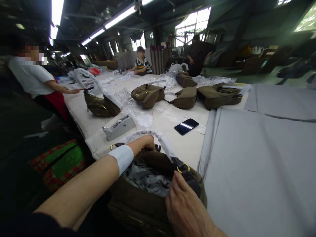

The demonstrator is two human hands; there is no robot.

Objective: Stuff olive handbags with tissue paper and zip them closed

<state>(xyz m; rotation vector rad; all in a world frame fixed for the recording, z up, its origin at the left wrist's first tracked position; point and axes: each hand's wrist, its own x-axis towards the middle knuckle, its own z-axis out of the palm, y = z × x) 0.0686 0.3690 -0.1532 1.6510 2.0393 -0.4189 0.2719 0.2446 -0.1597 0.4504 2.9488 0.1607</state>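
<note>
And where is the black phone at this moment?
In the head view, the phone lies right of centre on the white table, left of the grey sheets.

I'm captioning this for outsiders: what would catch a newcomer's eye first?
Likely the open olive-brown bag at bottom centre, crumpled grey filling showing inside. Next, the green, red-checked bundle at lower left and the dark phone on the pale tabletop beyond the bag.

White table, brown bags, grey tape dispenser, dark phone
</note>
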